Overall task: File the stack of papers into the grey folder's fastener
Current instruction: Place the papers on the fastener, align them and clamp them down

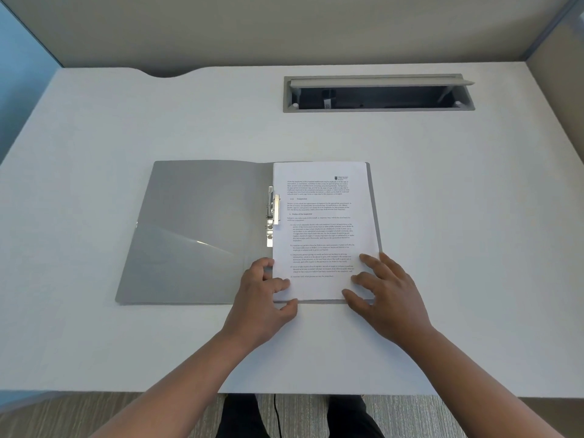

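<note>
The grey folder [196, 229] lies open flat on the white desk. A stack of printed white papers [322, 216] rests on its right half. The metal fastener [272, 213] sits at the spine, its lever over the papers' left edge. My left hand [265, 298] pinches the stack's lower left corner, thumb under the near edge and fingers on top. My right hand [385, 298] lies flat with spread fingers on the stack's lower right corner.
The white desk [94, 137] stretches around the folder. A grey cable tray [379, 94] with its lid raised is set into the far right of the desk. Beige partition walls stand behind and to the right. The desk's near edge runs just above my legs.
</note>
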`<state>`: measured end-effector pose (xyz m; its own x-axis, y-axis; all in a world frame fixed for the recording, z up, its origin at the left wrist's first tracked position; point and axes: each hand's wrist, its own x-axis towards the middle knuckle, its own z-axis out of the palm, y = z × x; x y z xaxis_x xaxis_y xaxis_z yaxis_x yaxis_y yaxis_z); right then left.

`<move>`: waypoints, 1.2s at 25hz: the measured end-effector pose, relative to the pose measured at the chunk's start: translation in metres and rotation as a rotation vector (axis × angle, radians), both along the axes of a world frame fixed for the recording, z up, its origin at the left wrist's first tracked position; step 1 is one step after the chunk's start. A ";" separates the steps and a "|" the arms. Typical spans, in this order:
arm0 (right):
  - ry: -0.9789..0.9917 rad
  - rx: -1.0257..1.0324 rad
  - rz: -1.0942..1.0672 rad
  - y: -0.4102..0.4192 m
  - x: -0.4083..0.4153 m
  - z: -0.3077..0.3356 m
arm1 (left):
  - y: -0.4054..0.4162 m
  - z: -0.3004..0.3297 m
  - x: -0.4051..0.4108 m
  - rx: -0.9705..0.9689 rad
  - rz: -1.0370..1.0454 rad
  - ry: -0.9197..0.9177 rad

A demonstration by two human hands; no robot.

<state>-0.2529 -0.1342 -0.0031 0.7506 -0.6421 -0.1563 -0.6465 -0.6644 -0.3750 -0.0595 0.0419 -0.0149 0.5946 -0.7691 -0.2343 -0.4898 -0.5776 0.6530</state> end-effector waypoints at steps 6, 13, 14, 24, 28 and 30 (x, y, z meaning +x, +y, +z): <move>0.194 -0.012 0.010 0.002 0.014 0.012 | -0.032 0.029 0.016 0.152 -0.164 -0.236; 0.225 0.043 0.010 0.000 0.017 0.014 | -0.160 0.047 0.132 -0.073 0.057 -0.192; 0.234 0.043 0.020 0.001 0.016 0.013 | -0.175 0.044 0.150 -0.026 0.082 -0.161; 0.171 0.071 0.074 -0.005 0.001 0.009 | -0.211 0.037 0.182 0.165 -0.099 -0.182; 0.129 0.114 0.062 -0.006 -0.001 0.011 | -0.214 0.037 0.182 0.163 -0.076 -0.169; 0.092 0.128 0.032 -0.006 -0.001 0.011 | -0.215 0.038 0.182 0.158 -0.068 -0.175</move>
